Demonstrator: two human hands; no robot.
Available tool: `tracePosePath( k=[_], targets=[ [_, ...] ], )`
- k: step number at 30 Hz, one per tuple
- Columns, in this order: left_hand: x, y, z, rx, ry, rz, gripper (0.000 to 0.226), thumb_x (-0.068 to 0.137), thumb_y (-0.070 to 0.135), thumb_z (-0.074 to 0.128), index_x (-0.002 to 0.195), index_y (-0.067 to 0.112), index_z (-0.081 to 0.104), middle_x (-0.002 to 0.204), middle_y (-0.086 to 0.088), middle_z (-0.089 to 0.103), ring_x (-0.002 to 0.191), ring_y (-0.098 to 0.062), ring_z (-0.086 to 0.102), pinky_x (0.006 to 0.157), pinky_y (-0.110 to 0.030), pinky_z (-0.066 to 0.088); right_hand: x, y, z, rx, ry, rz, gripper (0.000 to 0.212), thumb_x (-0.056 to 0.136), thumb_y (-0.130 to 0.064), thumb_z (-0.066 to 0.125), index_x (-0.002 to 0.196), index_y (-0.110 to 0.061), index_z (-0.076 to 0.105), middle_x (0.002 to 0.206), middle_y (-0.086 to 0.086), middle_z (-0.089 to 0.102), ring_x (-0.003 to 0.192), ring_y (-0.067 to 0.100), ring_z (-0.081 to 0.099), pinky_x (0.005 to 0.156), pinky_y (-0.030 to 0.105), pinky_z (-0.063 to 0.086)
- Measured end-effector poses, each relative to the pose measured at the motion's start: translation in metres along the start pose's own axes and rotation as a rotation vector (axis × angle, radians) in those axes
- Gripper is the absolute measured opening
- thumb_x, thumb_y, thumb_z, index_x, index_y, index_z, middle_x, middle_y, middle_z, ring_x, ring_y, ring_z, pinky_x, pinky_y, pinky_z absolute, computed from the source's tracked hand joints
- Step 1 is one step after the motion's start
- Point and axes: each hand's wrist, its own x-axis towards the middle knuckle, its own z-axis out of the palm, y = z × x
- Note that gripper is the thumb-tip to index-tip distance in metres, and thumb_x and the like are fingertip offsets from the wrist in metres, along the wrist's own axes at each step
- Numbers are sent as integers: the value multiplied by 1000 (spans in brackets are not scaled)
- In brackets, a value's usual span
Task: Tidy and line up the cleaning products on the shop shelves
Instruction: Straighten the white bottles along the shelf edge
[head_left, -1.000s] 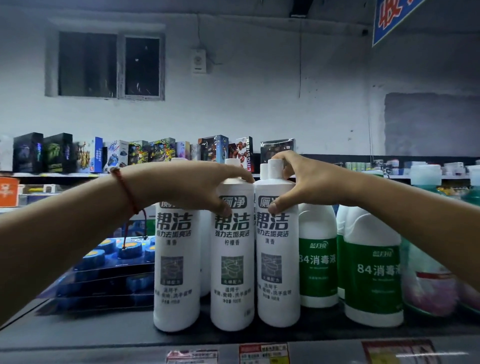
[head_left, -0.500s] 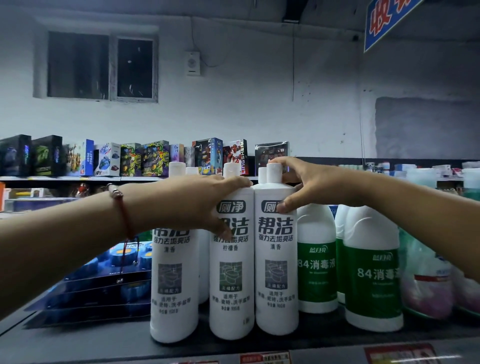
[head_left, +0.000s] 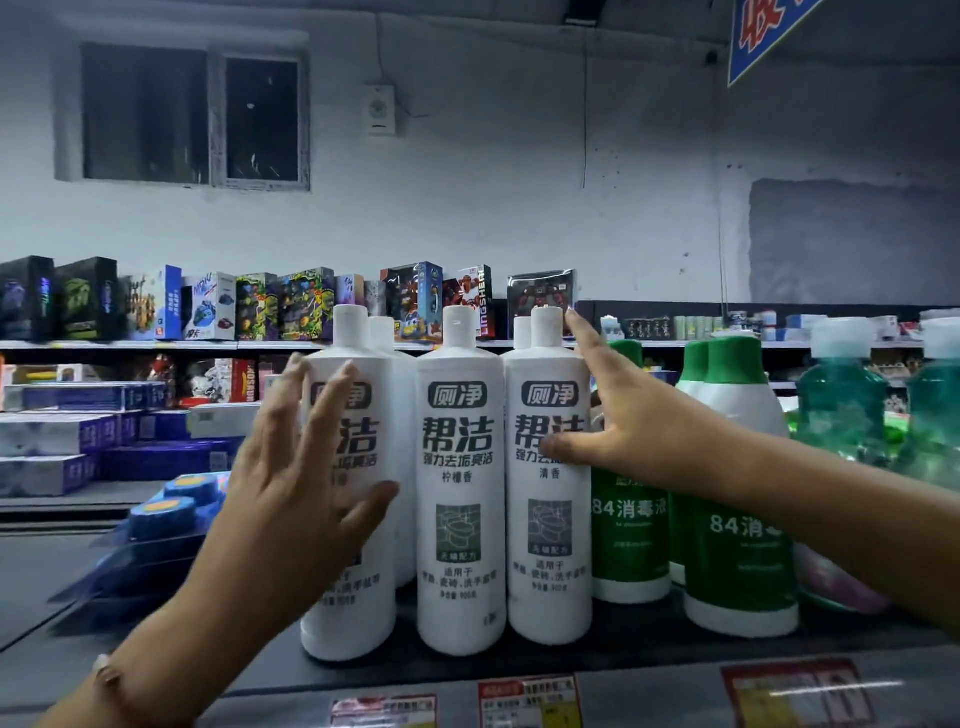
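Observation:
Three tall white cleaner bottles stand in a front row on the dark shelf (head_left: 571, 670): left bottle (head_left: 363, 613), middle bottle (head_left: 460, 467), right bottle (head_left: 550, 519). More white bottles stand behind them. My left hand (head_left: 306, 478) lies flat with fingers spread against the front of the left bottle. My right hand (head_left: 618, 421) is spread on the right side of the right bottle, thumb across its label, fingertips up by the cap. Neither hand grips anything.
Green-labelled disinfectant bottles (head_left: 737, 545) stand right of the white ones, then teal bottles (head_left: 841, 405). Blue blister packs (head_left: 161, 519) lie stacked to the left. Price tags (head_left: 530, 699) line the shelf's front edge. Toy boxes (head_left: 306, 304) fill a far shelf.
Both hands came down off the bottle tops and opened; the left now presses flat on the left bottle's front, the right spreads on the right bottle's side. The view tilted down.

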Motion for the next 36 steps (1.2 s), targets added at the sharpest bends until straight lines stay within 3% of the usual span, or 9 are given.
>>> tracePosePath(
  k=[3, 7, 9, 14, 21, 25, 30, 33, 36],
  targets=[
    [-17, -9, 13, -358, -78, -224, 112, 67, 58, 70, 141, 70, -13, 163, 4, 24, 119, -12, 57, 108, -51, 43, 2, -7, 2, -36, 61, -14, 117, 83, -56, 71, 156, -35, -19, 167, -4, 9, 146, 16, 30, 116, 28, 20],
    [-24, -19, 20, -670, -184, -382, 108, 66, 65, 80, 147, 62, 9, 129, 22, 65, 112, -4, 66, 101, -47, 51, 5, -24, 7, -321, 154, -165, 107, 90, -64, 54, 154, -30, -25, 166, 0, -19, 153, 18, -14, 118, 28, -10],
    [-26, -18, 22, -689, -204, -402, 86, 68, 61, 82, 137, 57, 32, 117, 24, 69, 105, 0, 68, 97, -47, 54, 10, -36, 8, -444, 140, -249, 101, 91, -66, 47, 155, -29, -22, 166, 2, -20, 152, 20, -19, 118, 30, -15],
    [-29, -17, 24, -699, -227, -419, 74, 62, 63, 79, 124, 62, 38, 116, 21, 70, 107, -4, 69, 96, -47, 55, 37, -61, 1, -455, -34, -284, 110, 84, -71, 56, 157, -31, -15, 168, 1, -8, 155, 20, -3, 121, 33, -4],
    [-29, -9, 32, -700, -208, -377, 74, 62, 69, 79, 123, 59, 38, 116, 22, 70, 106, -4, 69, 93, -47, 56, 59, -68, -2, -383, -137, -229, 124, 66, -61, 81, 158, -39, 0, 163, -8, 11, 140, 21, 37, 107, 32, 43],
    [-29, -10, 34, -674, -194, -383, 79, 59, 73, 77, 125, 59, 36, 113, 26, 70, 102, -3, 70, 90, -46, 57, 57, -65, 2, -371, -103, -236, 110, 66, -59, 81, 156, -35, 22, 157, -6, 21, 124, 17, 42, 95, 20, 35],
    [-26, -7, 32, -642, -212, -385, 94, 60, 74, 77, 137, 61, 25, 126, 24, 65, 112, -3, 66, 96, -49, 55, 52, -67, 5, -400, -138, -206, 106, 70, -66, 74, 156, -42, 16, 168, -1, -6, 146, 28, 32, 114, 34, 33],
    [-21, 1, 25, -243, -82, -204, 122, 65, 77, 65, 152, 52, -16, 166, 0, 21, 149, -25, 30, 117, -57, 30, 43, -63, -11, -549, -137, -234, 106, 74, -76, 62, 156, -47, 3, 167, -5, -13, 152, 22, 20, 119, 36, 23],
    [-7, 16, 12, 155, 67, 162, 116, 72, 79, 55, 161, 31, -1, 167, -19, -1, 152, -44, 2, 117, -66, 11, 35, -52, -28, -457, -39, -263, 113, 68, -79, 63, 157, -42, 3, 168, -8, 0, 153, 10, 7, 121, 29, 9]
  ],
)
